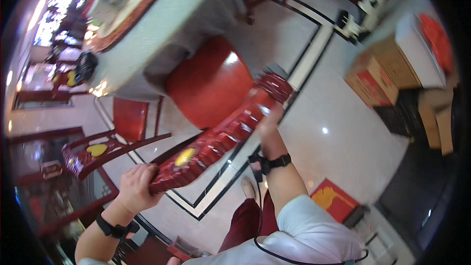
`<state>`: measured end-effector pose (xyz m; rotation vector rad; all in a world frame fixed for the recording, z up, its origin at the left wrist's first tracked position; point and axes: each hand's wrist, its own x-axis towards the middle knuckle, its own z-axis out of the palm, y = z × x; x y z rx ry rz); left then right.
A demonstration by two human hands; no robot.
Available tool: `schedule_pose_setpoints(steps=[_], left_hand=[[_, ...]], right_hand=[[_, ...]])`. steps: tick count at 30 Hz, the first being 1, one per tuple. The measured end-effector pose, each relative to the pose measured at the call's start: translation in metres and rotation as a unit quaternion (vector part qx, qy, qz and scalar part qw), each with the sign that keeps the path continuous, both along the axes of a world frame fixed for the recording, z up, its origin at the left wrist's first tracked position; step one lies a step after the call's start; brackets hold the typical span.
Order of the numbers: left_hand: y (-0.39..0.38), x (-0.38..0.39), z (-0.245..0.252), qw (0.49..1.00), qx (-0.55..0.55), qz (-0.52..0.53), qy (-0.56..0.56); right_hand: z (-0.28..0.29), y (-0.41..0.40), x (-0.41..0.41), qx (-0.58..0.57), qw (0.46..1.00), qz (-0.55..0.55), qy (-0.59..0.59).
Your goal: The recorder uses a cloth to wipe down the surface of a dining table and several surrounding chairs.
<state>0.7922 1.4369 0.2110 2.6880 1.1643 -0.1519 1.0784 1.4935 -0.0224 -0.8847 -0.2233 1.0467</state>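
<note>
A glossy dark red carved chair back (217, 147) with a yellow heart-shaped inlay slants across the middle of the view. My left hand (138, 186) grips its lower left end, fingers curled over the rim. Near the upper right end, my right hand (271, 121) is closed on it; motion blur and the carving hide its fingers. Just behind lies a red padded chair seat (211, 82), close to a round table with a pale cloth (176, 14). Something grey shows at the chair back's far end, too blurred to name.
Another carved chair (97, 151) stands at left, near a dark red cabinet (62, 180). Cardboard boxes (379, 77) with a white box and a red bag are stacked at right. A red and gold box (334, 198) sits near my right side. Dark stripes cross the tiled floor.
</note>
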Motion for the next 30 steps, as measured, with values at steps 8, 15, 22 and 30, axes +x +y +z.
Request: schedule_pose_setpoints(steps=[8, 15, 22, 30], left_hand=[[-0.003, 0.004, 0.004, 1.000, -0.006, -0.008, -0.009], [-0.008, -0.004, -0.005, 0.999, -0.027, 0.042, -0.017], [-0.006, -0.010, -0.017, 0.993, -0.032, 0.048, -0.103], [-0.016, -0.054, 0.005, 0.967, -0.127, 0.034, -0.219]], right_hand=[[-0.061, -0.010, 0.015, -0.055, 0.986, 0.125, -0.098], [-0.017, -0.055, 0.059, -0.127, 0.986, 0.105, 0.000], [0.181, -0.086, 0.052, -0.131, 0.797, -0.070, -0.586], [0.264, -0.092, -0.122, -0.078, 0.608, 0.271, -0.742]])
